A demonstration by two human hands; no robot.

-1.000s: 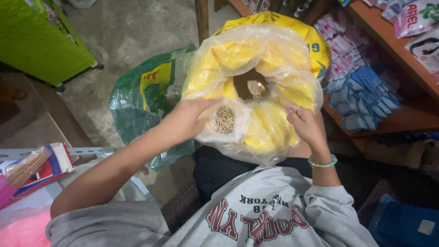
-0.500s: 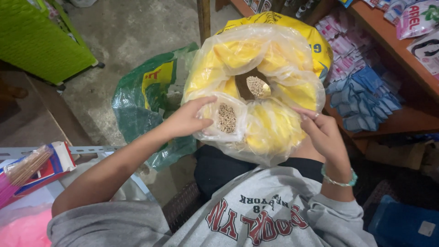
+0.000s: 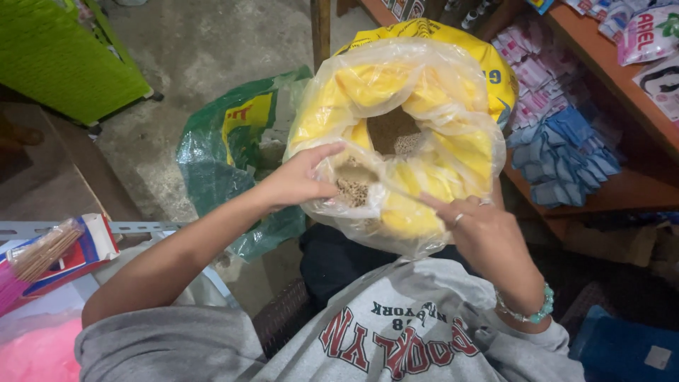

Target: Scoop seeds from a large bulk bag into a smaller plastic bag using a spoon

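Nearest, at 6 o'clock, a grey printed sweatshirt (image 3: 396,339), both forearms reaching up and away from it.

Left hand (image 3: 297,182), at about 9 o'clock of the bag mouth: grip pinched together on the near rim of the clear plastic liner (image 3: 396,78), thumb and fingers folding the film outward, apparently to keep the mouth spread and the contents reachable. Right hand (image 3: 481,233), at about 4 o'clock of the mouth, ringed, with a beaded bracelet (image 3: 527,313) at the wrist: fingers pressed flat against the liner's outer fold; whether clamped on the film or merely resting, cannot tell. Between both hands, a pale heap of grain (image 3: 353,189) sitting in a pocket of film just beside the left fingertips.

The yellow sack (image 3: 431,35) with its liner upright at centre frame, propped against the lap, mouth rolled down into a thick collar, likely to hold it open unaided.

Further out: a green plastic bag (image 3: 212,163) at 9 o'clock on the concrete floor; a wooden shelf (image 3: 622,191) of blue and pink packets at 2 o'clock.

Compared with half a second ago: right hand shifted higher along the rim, metal scoop inside the mouth no longer visible, liner opened wider.
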